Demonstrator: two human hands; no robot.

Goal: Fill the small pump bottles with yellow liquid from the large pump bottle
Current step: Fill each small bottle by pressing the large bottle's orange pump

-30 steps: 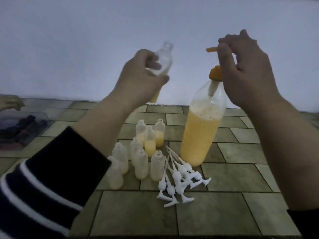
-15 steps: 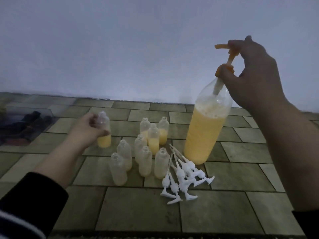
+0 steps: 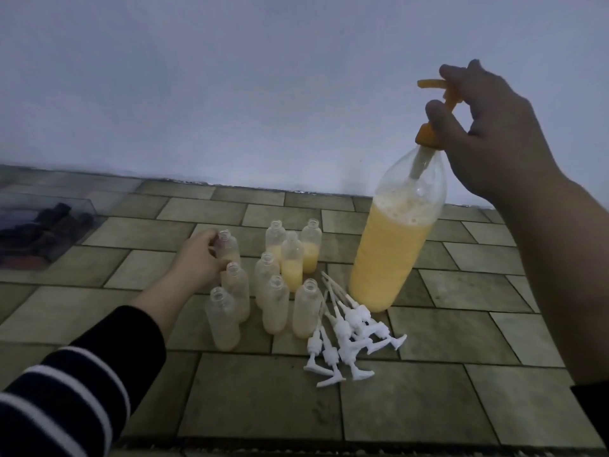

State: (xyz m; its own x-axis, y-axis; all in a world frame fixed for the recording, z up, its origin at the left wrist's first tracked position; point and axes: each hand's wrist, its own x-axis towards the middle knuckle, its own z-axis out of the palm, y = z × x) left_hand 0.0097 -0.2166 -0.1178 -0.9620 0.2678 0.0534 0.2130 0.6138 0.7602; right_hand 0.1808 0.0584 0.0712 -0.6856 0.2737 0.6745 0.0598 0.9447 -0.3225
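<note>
I see left hand (image 3: 201, 258) gripping small bottle (image 3: 228, 247) at far left of nine-bottle cluster on tiled floor (image 3: 263, 400). Right hand (image 3: 487, 133) fingers pinch orange pump (image 3: 438, 103) atop one large bottle (image 3: 392, 255), right. White pump heads (image 3: 349, 334) piled near.

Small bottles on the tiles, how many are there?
9. Three part-filled at the back, one held by the left hand, five in front. None seems hidden.

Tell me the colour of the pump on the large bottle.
Orange pump, held by the right hand; the head view shows it.
</note>
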